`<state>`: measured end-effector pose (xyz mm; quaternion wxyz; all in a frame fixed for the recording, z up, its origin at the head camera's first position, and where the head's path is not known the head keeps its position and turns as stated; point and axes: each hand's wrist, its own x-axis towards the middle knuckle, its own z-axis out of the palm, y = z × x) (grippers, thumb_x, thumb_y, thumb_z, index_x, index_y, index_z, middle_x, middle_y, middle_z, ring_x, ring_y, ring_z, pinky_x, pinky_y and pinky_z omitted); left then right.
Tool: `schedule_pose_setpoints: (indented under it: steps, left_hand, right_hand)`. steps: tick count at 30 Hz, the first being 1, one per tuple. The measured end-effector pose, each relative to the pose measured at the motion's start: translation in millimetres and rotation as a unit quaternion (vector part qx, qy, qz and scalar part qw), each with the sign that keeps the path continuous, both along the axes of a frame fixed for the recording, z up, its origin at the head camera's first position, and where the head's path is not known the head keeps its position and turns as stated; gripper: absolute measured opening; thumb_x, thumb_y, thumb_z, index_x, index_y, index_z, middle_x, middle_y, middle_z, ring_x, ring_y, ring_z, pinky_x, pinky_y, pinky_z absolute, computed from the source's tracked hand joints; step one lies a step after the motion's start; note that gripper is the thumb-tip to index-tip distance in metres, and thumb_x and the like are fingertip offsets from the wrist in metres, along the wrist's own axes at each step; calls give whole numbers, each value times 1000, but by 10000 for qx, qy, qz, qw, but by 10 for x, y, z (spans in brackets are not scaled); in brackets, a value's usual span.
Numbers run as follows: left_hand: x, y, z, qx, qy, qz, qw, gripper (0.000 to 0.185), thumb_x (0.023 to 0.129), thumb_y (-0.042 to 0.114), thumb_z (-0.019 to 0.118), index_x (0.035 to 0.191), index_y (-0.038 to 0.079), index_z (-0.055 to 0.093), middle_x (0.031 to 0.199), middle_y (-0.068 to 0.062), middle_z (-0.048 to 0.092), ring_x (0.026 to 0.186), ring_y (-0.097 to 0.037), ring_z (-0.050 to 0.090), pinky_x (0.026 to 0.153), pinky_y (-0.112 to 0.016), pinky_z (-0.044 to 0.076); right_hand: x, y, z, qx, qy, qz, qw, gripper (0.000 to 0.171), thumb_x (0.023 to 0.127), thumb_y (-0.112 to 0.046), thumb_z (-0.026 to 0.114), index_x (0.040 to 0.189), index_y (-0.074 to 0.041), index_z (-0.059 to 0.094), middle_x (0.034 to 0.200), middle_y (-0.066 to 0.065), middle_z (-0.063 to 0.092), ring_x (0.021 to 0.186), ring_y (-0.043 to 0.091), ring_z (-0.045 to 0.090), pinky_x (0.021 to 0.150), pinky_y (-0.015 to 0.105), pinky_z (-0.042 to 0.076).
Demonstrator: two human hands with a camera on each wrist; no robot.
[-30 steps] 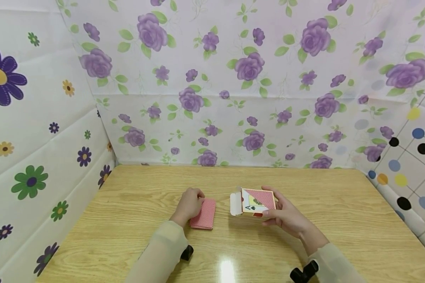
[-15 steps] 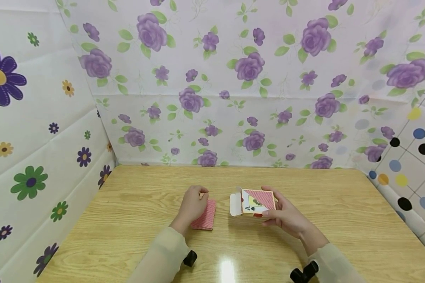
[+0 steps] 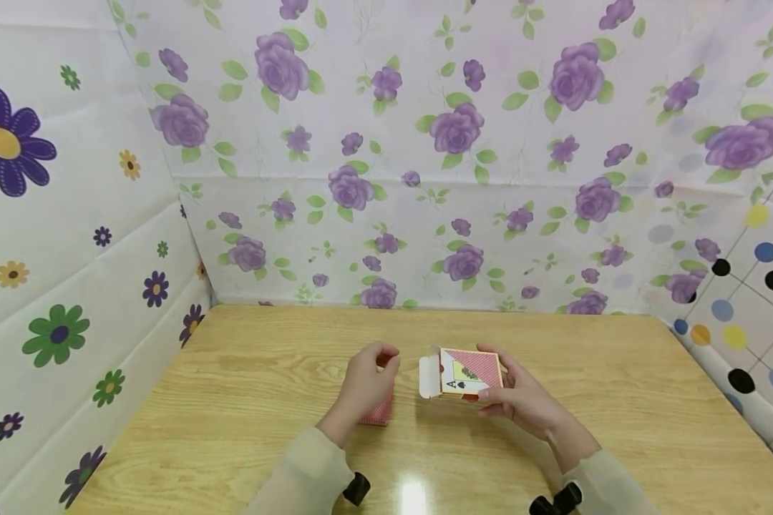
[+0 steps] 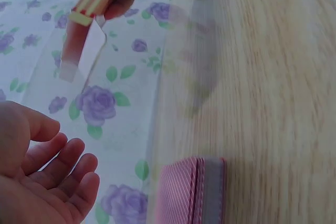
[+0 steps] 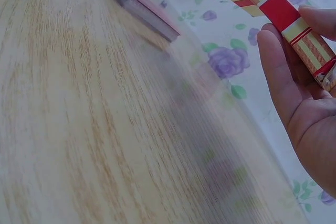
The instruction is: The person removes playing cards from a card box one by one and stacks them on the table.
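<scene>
A red-backed deck of cards (image 3: 378, 415) lies on the wooden table (image 3: 251, 379), half hidden under my left hand (image 3: 378, 368). That hand hovers just above the deck with loosely curled fingers and holds nothing; the left wrist view shows its bare palm (image 4: 42, 182) beside the deck (image 4: 191, 192). My right hand (image 3: 518, 397) grips a card box (image 3: 469, 370) a little above the table, its white flap (image 3: 428, 377) hanging open toward the left hand. In the right wrist view the box (image 5: 286, 17) sits between thumb and fingers, with the deck (image 5: 144, 3) beyond it.
Floral sheets (image 3: 425, 179) wall in the table at the back and on the left. A dotted sheet (image 3: 741, 300) closes the right side. Bare wood lies around both hands, and black wrist mounts (image 3: 356, 488) show at the near edge.
My left hand has lifted off the deck and drifted right toward the box's open flap. The right hand and box have stayed put.
</scene>
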<state>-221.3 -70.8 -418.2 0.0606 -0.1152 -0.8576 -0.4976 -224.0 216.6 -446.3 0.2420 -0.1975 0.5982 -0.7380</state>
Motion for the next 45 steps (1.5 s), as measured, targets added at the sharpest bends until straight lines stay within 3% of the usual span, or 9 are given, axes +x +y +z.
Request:
schedule_pose_setpoints:
  steps: [6, 17, 26, 33, 38, 45]
  left_hand:
    - [79, 107, 40, 304, 16, -237, 9993, 18, 94, 14, 56, 104, 3, 65, 94, -5, 66, 85, -13, 58, 71, -22, 49]
    - [152, 244, 98, 335, -76, -507, 9981, 16, 91, 14, 59, 99, 4, 69, 90, -5, 67, 80, -11, 58, 68, -21, 49]
    - [154, 294, 75, 279, -417, -474, 9976, 16, 91, 20, 62, 97, 7, 71, 92, -3, 68, 84, -12, 59, 67, -23, 49]
    - [128, 348, 38, 501, -711, -466, 9951, 20, 90, 28, 65, 95, 10, 72, 90, -2, 68, 79, -11, 58, 65, -25, 48]
    - [117, 393, 14, 604, -774, -379, 9944, 17, 88, 25, 67, 91, 9, 73, 88, -3, 68, 77, -11, 58, 64, -25, 48]
    - [124, 430, 19, 718, -891, -212, 9932, 12, 84, 20, 69, 87, 9, 73, 86, -2, 68, 77, -11, 59, 66, -27, 49]
  right_hand:
    - [11, 5, 0, -37, 5, 36, 10000, 80, 91, 4, 54, 150, -21, 6, 126, 8, 57, 106, 27, 64, 77, 36, 57]
    - [10, -16, 49, 52, -23, -10, 10000, 82, 91, 1, 56, 150, -22, 5, 125, 8, 58, 108, 34, 62, 77, 37, 57]
    - [5, -36, 59, 35, -49, 19, 10000, 82, 91, 1, 56, 150, -23, 5, 126, 8, 58, 108, 34, 62, 77, 38, 57]
    - [11, -50, 77, -3, -46, 17, 10000, 83, 91, 0, 57, 151, -22, 4, 127, 7, 58, 106, 30, 64, 77, 37, 57]
    - [5, -57, 79, -5, -63, 15, 10000, 82, 92, -1, 57, 151, -22, 4, 127, 7, 58, 106, 28, 64, 77, 37, 57]
    - [-1, -57, 68, -55, -56, 24, 10000, 80, 92, 1, 55, 151, -22, 5, 128, 8, 57, 109, 36, 61, 77, 37, 57]
